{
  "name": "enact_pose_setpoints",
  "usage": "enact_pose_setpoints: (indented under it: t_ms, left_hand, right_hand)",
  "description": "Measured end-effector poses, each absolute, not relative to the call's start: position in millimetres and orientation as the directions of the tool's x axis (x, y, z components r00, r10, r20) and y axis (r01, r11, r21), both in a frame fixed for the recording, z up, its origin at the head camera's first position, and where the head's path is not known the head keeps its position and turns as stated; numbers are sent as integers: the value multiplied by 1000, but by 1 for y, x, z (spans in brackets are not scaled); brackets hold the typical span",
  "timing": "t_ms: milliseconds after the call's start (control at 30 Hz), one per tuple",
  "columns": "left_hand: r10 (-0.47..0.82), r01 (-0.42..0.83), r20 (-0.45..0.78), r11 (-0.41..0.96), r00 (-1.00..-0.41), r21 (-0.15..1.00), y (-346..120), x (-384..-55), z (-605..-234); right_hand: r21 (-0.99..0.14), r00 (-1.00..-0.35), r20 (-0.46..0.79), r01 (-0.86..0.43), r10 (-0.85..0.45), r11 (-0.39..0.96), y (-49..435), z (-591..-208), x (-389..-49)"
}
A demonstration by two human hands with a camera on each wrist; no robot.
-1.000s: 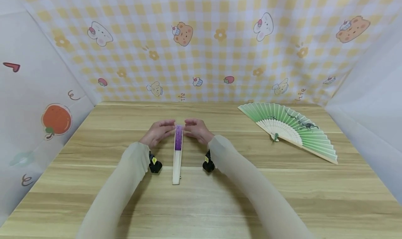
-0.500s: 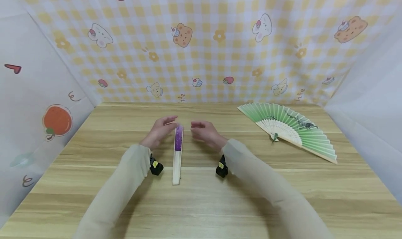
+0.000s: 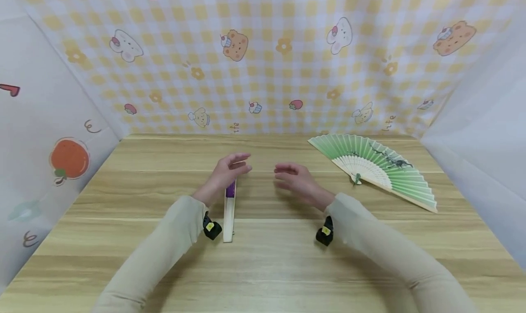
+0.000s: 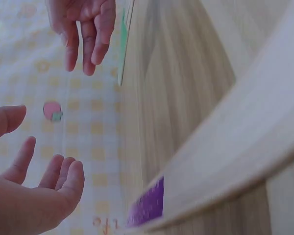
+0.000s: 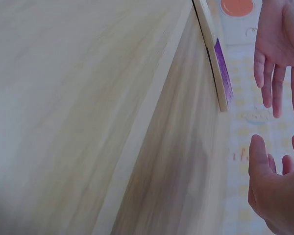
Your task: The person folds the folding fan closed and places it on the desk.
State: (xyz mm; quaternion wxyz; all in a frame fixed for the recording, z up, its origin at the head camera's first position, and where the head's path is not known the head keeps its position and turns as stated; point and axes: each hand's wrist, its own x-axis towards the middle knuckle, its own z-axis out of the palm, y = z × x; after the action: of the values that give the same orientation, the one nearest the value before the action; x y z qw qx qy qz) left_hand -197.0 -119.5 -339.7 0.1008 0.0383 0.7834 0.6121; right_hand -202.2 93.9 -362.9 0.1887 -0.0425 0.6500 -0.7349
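Note:
A folded hand fan (image 3: 228,220) with pale ribs and a purple band lies lengthwise on the table, left of centre. My left hand (image 3: 225,173) is over its far end and covers part of the purple section in the head view. The fingers are loosely bent and hold nothing. To the right, my right hand (image 3: 299,179) hovers over the bare wood, fingers relaxed, holding nothing. The palms face each other across a gap. The folded fan also shows in the left wrist view as a pale and purple strip (image 4: 149,205), and in the right wrist view the purple edge (image 5: 223,68) stands out.
A spread green folding fan (image 3: 376,164) with white ribs and a dark branch pattern lies at the back right of the wooden table (image 3: 263,267). A yellow checked cloth (image 3: 263,75) hangs behind the table, with white sheets at both sides.
Both hands have moved right, the right one farther, so the gap between them has widened. The left hand now covers the folded fan's far end. Both fans stay in place.

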Motion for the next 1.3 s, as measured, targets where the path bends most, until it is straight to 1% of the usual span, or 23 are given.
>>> enact_pose_setpoints:
  t_ms: [100,267,533,700,867,1000,1067,1167,1300]
  left_hand:
    - [226,-16,-74,248,-971,969,-107,-192,-341]
    - [287,36,-41,258,-957,966,-84,-185,-344]
    - [389,45,-78,297,-918,954,-43,-175,-355]
    - [439,44,-77,259,-895,965,-21,-172,-360]
    - [405,75,-9,191,-914,979,1,-177,-360]
    - [351,123,88,79,-932,989,19,-187,-360]
    - [337,135,116,35,-934,990,28,-190,-361]
    - [328,143,136,-4,-935,990,43,-193,-364]
    - [320,119,115,-7,-940,993,61,-196,-369]
  right_hand:
    - [-974,-932,-166,206,-323,-95,111,-361,-198]
    - [-979,-940,-156,187,-302,-77,144,-358,-191]
    - [-988,-957,-134,150,-259,-47,192,-360,-180]
    - [-983,-967,-121,148,-223,-106,218,-359,-177]
    - [-964,-974,-120,161,-193,-210,245,-359,-174]
    - [-952,-978,-111,156,-179,-262,266,-361,-171]
    - [-949,-980,-101,146,-170,-278,277,-361,-169]
    - [-946,-984,-84,128,-157,-297,294,-361,-166]
    - [-940,-987,-59,106,-152,-324,315,-362,-162]
